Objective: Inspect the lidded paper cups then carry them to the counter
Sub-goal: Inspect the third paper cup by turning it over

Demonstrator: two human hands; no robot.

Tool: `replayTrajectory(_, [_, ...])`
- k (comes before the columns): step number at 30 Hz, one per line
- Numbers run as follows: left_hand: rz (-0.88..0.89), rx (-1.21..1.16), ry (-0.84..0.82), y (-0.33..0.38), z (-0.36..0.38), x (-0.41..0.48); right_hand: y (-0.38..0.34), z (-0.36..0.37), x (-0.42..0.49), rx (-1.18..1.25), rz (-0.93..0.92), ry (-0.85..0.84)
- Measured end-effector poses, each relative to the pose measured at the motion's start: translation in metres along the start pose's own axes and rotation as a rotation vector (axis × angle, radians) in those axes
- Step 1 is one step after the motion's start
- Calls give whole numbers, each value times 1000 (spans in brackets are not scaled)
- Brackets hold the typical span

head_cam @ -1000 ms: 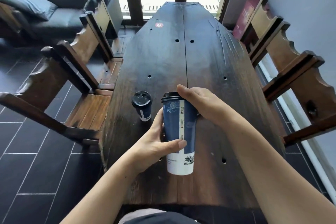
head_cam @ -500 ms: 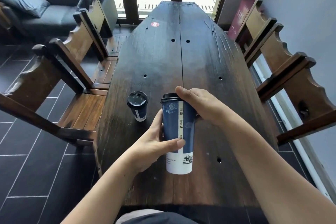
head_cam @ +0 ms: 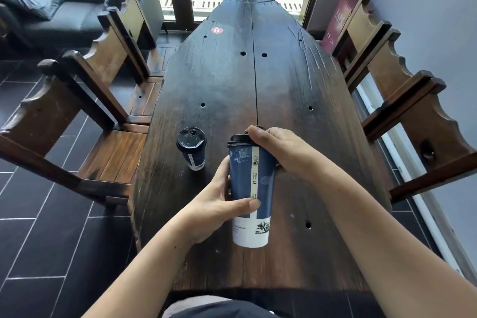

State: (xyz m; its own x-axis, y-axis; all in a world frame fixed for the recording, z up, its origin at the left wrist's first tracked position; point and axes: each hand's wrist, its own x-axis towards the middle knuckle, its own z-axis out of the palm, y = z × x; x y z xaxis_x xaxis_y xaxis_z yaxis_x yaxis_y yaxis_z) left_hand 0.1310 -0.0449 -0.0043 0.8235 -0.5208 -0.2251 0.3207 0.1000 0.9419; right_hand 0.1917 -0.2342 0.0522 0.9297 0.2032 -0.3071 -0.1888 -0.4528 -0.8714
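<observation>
A tall blue and white paper cup (head_cam: 251, 188) with a black lid is held above the dark wooden table (head_cam: 232, 80), tilted slightly toward me. My left hand (head_cam: 215, 208) wraps its lower body, thumb across the front. My right hand (head_cam: 280, 151) grips the rim and lid from the right. A second, shorter blue cup (head_cam: 192, 148) with a black lid stands upright on the table just to the left, untouched.
Heavy wooden chairs line the left side (head_cam: 85, 100) and the right side (head_cam: 402, 100) of the table. A red number sticker (head_cam: 216, 30) marks the far end. A dark sofa (head_cam: 64, 8) stands at the back left, and a maroon box (head_cam: 340, 20) leans at the back right.
The tall cup stays in both hands in much the same pose. My view has shifted a little, so the table and the short cup sit slightly differently in frame.
</observation>
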Motion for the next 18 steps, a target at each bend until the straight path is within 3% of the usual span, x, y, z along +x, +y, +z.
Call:
replayTrajectory(8, [-73, 160, 43, -19, -5, 15, 27, 3, 3, -134, 34, 89])
replayTrajectory(18, [-193, 528, 84, -85, -19, 57, 108, 23, 8, -61, 120, 43])
